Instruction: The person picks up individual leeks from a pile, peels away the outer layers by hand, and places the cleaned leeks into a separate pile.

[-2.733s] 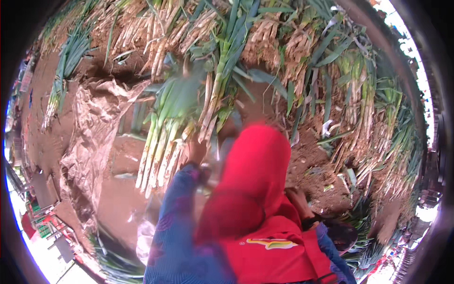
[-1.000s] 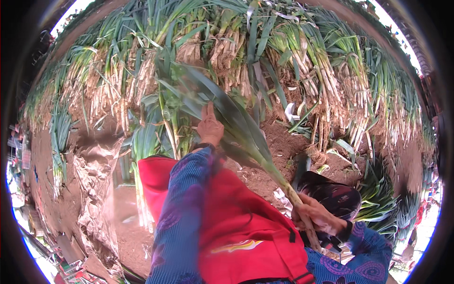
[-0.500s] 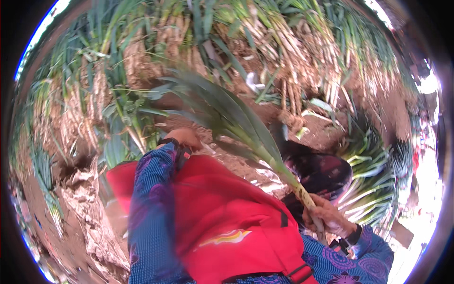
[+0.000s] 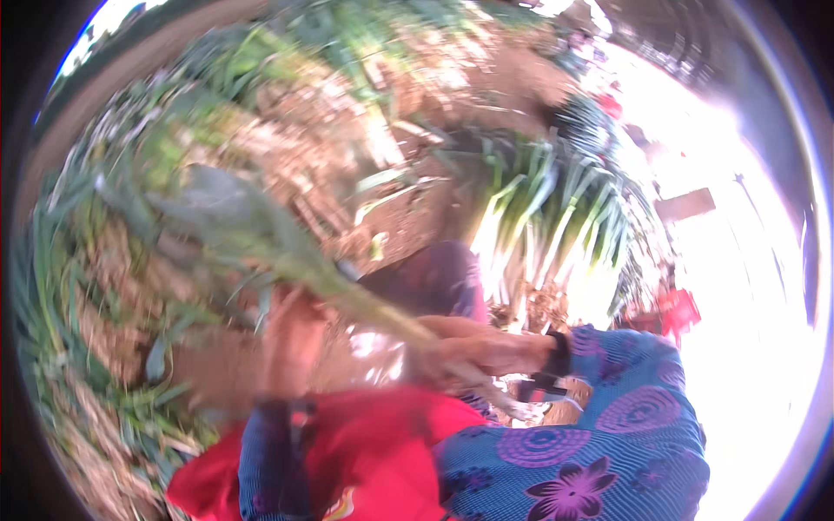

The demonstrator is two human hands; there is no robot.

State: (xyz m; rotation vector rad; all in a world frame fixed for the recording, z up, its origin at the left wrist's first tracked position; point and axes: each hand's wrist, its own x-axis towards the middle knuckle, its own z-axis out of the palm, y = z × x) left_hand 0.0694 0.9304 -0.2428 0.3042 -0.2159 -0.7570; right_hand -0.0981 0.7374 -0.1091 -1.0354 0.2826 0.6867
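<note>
A leek [image 4: 352,300] slants across the middle, its broad green leaves up to the left and its pale root end down to the right. My right hand [image 4: 473,343] is closed round the lower stem, and the root end sticks out below the fingers. Close under the leek's leafy part is my left hand [image 4: 294,334]. Motion blurs its fingers, so I cannot make out whether they touch the leek.
Piled leeks [image 4: 543,208] with white stems lie at the right. More leeks [image 4: 347,78] line the soil bank at the back and left. A dark-clad knee [image 4: 426,278] and a red apron [image 4: 365,451] are close below. Bright glare fills the far right.
My view has swung to the right, bringing the leek pile nearer the middle. My right hand still holds the leek, now lying flatter. The left hand is now closer to the leek.
</note>
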